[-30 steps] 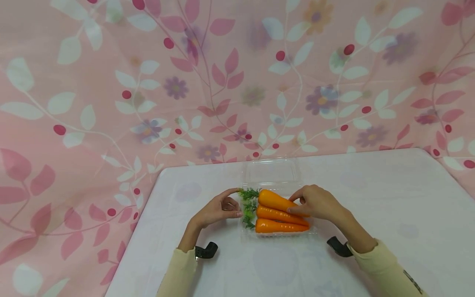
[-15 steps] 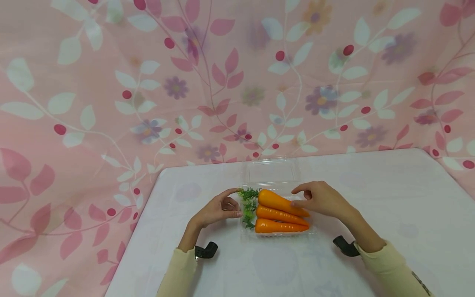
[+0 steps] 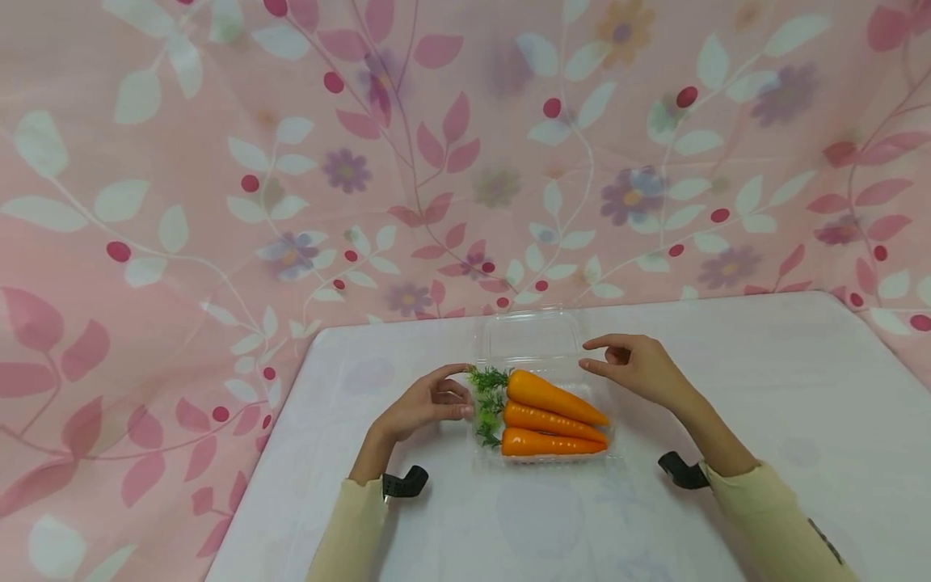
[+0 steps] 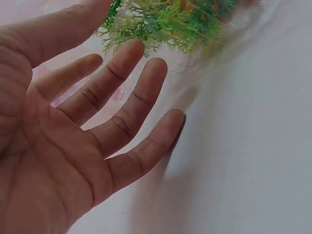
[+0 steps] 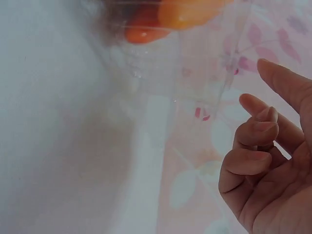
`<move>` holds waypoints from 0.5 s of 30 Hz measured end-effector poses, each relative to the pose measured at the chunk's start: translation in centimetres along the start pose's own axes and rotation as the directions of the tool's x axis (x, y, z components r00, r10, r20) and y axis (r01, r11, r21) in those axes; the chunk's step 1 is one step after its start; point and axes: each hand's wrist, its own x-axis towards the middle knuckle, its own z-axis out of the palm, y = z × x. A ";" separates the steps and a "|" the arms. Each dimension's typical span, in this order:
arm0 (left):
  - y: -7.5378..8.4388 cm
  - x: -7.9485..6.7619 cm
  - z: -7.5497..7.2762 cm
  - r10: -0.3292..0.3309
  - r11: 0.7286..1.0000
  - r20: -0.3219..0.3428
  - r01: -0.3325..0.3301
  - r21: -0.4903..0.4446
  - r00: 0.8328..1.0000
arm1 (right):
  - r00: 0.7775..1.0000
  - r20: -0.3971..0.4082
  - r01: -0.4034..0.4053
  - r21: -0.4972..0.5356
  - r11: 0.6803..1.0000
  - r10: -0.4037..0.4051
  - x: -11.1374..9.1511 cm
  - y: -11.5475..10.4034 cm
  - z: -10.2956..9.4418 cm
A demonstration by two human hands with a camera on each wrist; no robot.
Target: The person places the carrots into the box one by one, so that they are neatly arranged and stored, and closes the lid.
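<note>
Three orange carrots (image 3: 549, 395) with feathery green tops (image 3: 489, 378) lie side by side in a clear plastic clamshell box (image 3: 544, 460). Its transparent lid (image 3: 534, 333) is folded back flat, away from me. At the box's left edge my left hand (image 3: 422, 406) has its index finger and thumb spread beside the leafy ends. The left wrist view shows its fingers loosely bent, near the greens (image 4: 180, 24). My right hand (image 3: 640, 368) hovers past the box's back right corner, thumb and index apart, holding nothing. In the right wrist view, carrot tips (image 5: 146, 29) show through the clear plastic.
A white cloth covers the table (image 3: 727, 388), with its far edge against a pink curtain (image 3: 465, 162) of leaves and flowers. Black wrist mounts (image 3: 406, 482) stick out from both forearms.
My right hand has let go of the top carrot and moved up and to the right, off the box. My left hand stays almost where it was; the carrots lie unchanged.
</note>
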 end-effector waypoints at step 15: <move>-0.7 3.4 -0.9 -0.111 0.964 -0.225 0.050 -0.261 0.968 | 0.990 -0.051 -0.121 0.175 0.977 0.132 2.7 2.5 0.3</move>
